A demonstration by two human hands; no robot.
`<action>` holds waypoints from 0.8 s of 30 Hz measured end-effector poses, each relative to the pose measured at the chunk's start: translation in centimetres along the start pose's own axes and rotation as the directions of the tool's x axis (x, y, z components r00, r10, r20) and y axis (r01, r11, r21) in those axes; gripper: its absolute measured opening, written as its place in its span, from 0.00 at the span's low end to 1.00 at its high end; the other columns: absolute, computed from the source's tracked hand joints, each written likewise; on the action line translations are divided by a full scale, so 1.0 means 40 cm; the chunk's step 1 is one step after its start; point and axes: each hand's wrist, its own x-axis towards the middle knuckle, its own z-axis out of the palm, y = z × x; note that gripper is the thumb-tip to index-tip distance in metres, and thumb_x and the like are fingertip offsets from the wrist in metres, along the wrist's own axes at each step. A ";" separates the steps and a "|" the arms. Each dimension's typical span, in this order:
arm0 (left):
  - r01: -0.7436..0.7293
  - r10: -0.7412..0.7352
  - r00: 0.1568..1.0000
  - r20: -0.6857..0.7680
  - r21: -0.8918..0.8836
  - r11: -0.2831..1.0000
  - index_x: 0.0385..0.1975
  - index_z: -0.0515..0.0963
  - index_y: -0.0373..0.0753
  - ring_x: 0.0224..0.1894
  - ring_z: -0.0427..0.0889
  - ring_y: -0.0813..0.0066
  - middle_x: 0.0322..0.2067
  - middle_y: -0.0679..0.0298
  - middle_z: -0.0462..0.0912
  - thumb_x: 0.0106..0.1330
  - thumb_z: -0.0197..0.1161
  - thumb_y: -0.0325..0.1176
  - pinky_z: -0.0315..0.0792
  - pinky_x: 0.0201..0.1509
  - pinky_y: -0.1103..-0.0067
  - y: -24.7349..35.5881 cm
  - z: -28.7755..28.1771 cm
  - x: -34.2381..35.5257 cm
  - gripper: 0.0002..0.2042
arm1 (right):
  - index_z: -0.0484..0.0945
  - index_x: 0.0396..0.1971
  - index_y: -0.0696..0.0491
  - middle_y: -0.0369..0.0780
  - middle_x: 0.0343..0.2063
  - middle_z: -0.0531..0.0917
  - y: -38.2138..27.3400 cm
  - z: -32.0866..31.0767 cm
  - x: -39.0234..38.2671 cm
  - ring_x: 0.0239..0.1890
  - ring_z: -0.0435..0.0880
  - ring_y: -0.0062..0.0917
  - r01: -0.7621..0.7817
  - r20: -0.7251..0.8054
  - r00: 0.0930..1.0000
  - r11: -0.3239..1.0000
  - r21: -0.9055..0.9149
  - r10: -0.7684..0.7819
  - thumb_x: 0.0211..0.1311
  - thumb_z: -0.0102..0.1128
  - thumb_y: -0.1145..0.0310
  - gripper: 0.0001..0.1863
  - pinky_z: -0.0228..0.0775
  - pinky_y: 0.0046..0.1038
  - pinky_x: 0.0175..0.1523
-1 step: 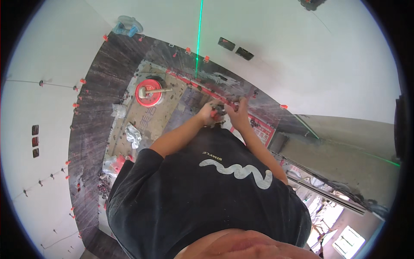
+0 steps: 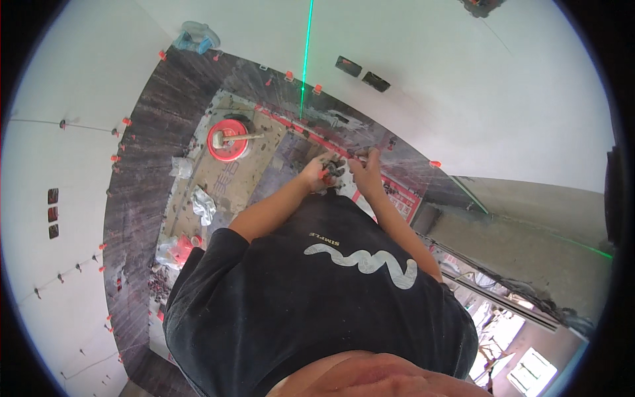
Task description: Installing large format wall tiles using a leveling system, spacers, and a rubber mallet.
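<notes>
My left hand [image 2: 316, 173] is closed round a clutch of small dark and red plastic pieces [image 2: 333, 169], like tile spacers. It is in front of my chest, beside the lower edge of the dark wall tiles [image 2: 261, 78]. Just to its right, my right hand [image 2: 367, 173] is raised at the foot of the tiled wall. Its fingers are bent together near a red strip [image 2: 317, 139] along the tile base; whatever they pinch is too small to make out. Orange-red clips [image 2: 317, 89] stick out along the upper tile edge.
A red-lidded bucket [image 2: 223, 151] with a mallet [image 2: 238, 139] on top stands on the board-covered floor, left of my hands. Crumpled silver foil [image 2: 204, 206] and plastic bags [image 2: 177, 251] lie nearer. A blue-grey suction cup [image 2: 196, 38] is at the far corner. A green laser line [image 2: 305, 53] crosses the wall.
My right hand's fingertips have shifted slightly left, and the pieces in my left hand have turned a little. The rest looks the same.
</notes>
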 end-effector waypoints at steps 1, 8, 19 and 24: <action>-0.018 0.017 0.999 -0.035 -0.036 0.999 0.45 0.75 0.42 0.36 0.81 0.69 0.35 0.64 0.80 0.69 0.52 0.49 0.75 0.33 0.73 0.000 -0.023 -0.014 0.17 | 0.72 0.28 0.59 0.41 0.33 0.76 0.012 -0.006 0.012 0.33 0.79 0.28 -0.193 0.107 0.977 0.976 0.104 0.182 0.54 0.65 0.66 0.13 0.73 0.27 0.39; -0.159 0.304 0.934 -0.186 0.544 0.824 0.44 0.78 0.42 0.38 0.78 0.81 0.41 0.70 0.81 0.67 0.61 0.39 0.73 0.37 0.82 0.078 0.069 -0.151 0.11 | 0.65 0.40 0.61 0.44 0.26 0.75 -0.011 -0.020 0.097 0.33 0.78 0.30 0.157 0.612 0.784 0.922 -0.353 0.101 0.49 0.62 0.68 0.21 0.70 0.32 0.39; -0.323 0.780 0.626 0.025 0.918 0.229 0.44 0.77 0.36 0.42 0.76 0.81 0.38 0.67 0.82 0.64 0.63 0.29 0.69 0.49 0.81 0.026 0.111 -0.198 0.10 | 0.67 0.48 0.63 0.43 0.36 0.79 -0.027 -0.004 0.129 0.30 0.81 0.21 -0.643 0.834 0.516 0.732 0.226 0.195 0.58 0.62 0.71 0.20 0.76 0.24 0.34; -0.215 0.820 0.550 0.155 0.976 -0.040 0.39 0.77 0.36 0.42 0.77 0.75 0.37 0.63 0.81 0.63 0.63 0.27 0.69 0.48 0.78 0.051 0.099 -0.223 0.07 | 0.68 0.51 0.59 0.42 0.37 0.80 -0.011 0.040 0.128 0.32 0.81 0.20 -0.490 0.733 0.680 0.764 0.420 0.033 0.58 0.62 0.73 0.22 0.75 0.23 0.38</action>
